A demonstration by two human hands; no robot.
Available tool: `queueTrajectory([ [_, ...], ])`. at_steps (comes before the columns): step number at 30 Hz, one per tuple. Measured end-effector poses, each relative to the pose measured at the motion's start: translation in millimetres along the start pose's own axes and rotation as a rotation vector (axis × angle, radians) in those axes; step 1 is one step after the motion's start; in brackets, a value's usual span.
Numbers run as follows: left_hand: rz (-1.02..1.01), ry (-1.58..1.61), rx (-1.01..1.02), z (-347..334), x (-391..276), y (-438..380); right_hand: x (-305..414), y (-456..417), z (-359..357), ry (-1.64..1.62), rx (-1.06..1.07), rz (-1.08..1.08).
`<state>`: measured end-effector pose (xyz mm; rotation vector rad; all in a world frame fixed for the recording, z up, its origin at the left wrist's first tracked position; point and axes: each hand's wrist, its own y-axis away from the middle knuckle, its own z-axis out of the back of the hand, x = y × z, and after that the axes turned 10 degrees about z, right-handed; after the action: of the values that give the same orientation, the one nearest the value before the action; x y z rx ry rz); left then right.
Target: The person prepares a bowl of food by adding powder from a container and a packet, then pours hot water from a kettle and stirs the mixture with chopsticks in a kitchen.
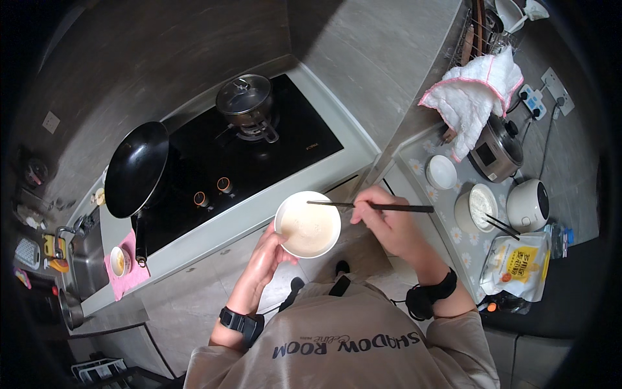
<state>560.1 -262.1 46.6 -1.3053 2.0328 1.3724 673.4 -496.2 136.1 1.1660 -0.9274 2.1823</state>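
My left hand (268, 254) holds a white bowl (337, 233) by its rim and side, in front of my body. A pale cream liquid (305, 231) with a few bubbles fills much of the bowl. In my right hand (381, 219) is a pair of dark chopsticks (406, 208), held nearly level. Their tips reach over the bowl's far side, at or just above the liquid; which of the two I cannot tell.
A black wok (138, 170) and a lidded saucepan (244, 104) stand on the black gas hob (296, 133). Left are a small bowl (120, 261) on a pink cloth and a sink (90, 262). Right, a flowered counter (454, 238) bears a flour container (467, 209), flour bag (517, 265) and cookers.
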Motion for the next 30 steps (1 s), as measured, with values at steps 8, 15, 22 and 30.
queueTrajectory([
  [8,-0.027,-0.024,-0.011,1,-3,3,-4,2,-10,-0.205,0.033,-0.065],
  [15,-0.042,-0.010,-0.030,-6,-8,5,6,2,-14,-0.209,0.121,-0.080],
  [22,-0.020,-0.084,-0.097,-5,-8,6,1,7,-2,0.026,0.139,-0.031],
  [30,0.018,-0.076,-0.113,-6,-8,8,-9,15,-6,-0.181,0.083,-0.129],
])
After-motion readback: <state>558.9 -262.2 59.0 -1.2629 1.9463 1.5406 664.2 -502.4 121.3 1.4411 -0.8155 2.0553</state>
